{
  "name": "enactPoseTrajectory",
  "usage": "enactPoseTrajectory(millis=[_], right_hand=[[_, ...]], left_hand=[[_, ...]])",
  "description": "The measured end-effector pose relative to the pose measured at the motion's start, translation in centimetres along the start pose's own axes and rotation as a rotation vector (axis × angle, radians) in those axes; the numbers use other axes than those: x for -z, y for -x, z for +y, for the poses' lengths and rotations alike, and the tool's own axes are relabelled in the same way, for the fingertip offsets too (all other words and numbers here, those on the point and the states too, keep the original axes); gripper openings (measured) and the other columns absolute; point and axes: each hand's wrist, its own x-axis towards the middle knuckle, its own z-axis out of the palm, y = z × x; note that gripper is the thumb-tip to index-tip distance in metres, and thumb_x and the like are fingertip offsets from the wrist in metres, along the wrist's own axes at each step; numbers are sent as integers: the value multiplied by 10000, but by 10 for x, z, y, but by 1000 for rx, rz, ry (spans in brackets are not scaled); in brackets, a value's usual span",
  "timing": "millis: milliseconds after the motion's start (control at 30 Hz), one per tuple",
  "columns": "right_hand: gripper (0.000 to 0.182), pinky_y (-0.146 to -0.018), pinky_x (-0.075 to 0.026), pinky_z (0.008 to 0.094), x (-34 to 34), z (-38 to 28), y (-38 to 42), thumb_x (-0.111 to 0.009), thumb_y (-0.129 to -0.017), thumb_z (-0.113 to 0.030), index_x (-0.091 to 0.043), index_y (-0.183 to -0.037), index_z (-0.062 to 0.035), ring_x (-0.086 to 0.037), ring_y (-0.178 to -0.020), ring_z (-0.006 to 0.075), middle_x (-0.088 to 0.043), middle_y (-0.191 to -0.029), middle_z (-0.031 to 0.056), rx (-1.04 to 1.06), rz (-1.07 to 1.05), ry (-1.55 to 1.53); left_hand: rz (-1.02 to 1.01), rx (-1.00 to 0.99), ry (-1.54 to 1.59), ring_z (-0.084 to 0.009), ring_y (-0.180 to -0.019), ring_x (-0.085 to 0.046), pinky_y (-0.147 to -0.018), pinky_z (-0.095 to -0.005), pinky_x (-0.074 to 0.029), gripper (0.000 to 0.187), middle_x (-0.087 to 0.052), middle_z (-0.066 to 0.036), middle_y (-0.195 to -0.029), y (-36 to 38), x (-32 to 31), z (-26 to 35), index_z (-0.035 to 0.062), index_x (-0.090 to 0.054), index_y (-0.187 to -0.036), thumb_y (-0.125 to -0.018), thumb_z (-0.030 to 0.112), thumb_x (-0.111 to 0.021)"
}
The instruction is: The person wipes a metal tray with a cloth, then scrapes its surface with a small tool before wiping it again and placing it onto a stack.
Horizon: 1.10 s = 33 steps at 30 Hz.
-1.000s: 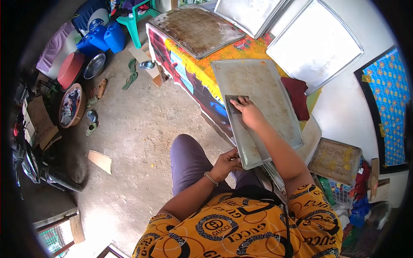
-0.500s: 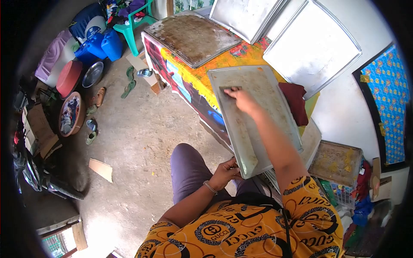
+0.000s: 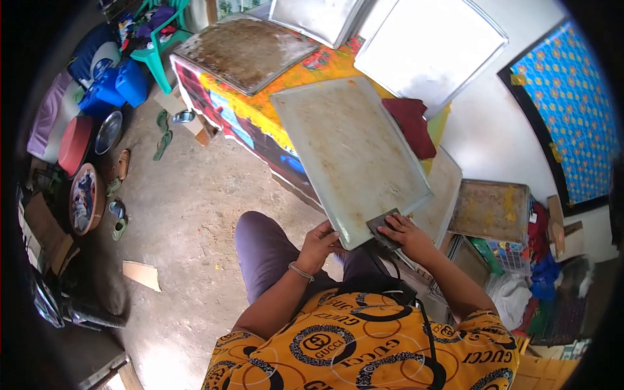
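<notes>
1. While the tray [image 3: 348, 153] sloped from the tabletop's [image 3: 292, 81] near edge down to the person's lap, the left hand [image 3: 320, 244] was curled around its near corner, fingers closed on the rim.
2. The right hand [image 3: 406, 235] lay on a dark scraper [image 3: 383, 227] at the tray's near right corner, fingers bent over it and pressing it to the rim.
3. The tray's far end rested on the tabletop, near a red cloth [image 3: 411, 125] at the right edge.
4. A browned tray [image 3: 244, 52] lay on the far left part of the tabletop.
5. Two pale trays [image 3: 429, 49] leaned against the wall beyond it.
6. Another stained tray [image 3: 491, 211] sat low to the right, off the tabletop.
</notes>
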Motion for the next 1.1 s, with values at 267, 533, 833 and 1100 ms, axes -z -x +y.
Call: enactPoseTrajectory(millis=[267, 533, 833, 1100], right_hand=[[605, -1059, -333, 403, 18, 43, -128, -475, -729, 55, -506, -1293, -159, -380, -1267, 375, -437, -1365, 149, 13, 194, -58], [605, -1035, -359, 381, 47, 70, -247, -451, -774, 69, -521, -1294, -232, -445, -1221, 353, -449, -1357, 170, -3, 209, -165], [682, -1096, -295, 413, 8, 33, 9, -487, -696, 74, -489, -1316, -209, -313, -1333, 349, -400, -1409, 132, -52, 6, -98], [676, -1069, -327, 414, 25, 93, -148, -444, -733, 83, -478, -1329, -235, -370, -1294, 346, -406, -1405, 134, -20, 195, -41]], left_hand=[[15, -9, 22, -175, -739, -653, -655, -323, -573, 248, -653, -93, -918, -3, -7, -3, -15, -570, -1122, -887, 61, -549], [-28, -15, 40, -199, -795, -659, -689, -333, -576, 321, -652, -104, -974, -2, -3, -3, -24, -539, -1196, -882, 42, -552], [-33, 34, 19, -200, -804, -654, -685, -340, -567, 258, -646, -112, -990, -5, -1, 1, -21, -568, -1125, -880, 55, -544], [-28, 15, -20, -184, -771, -649, -674, -321, -556, 250, -652, -93, -930, -6, -2, 0, -8, -576, -1117, -887, 85, -541]])
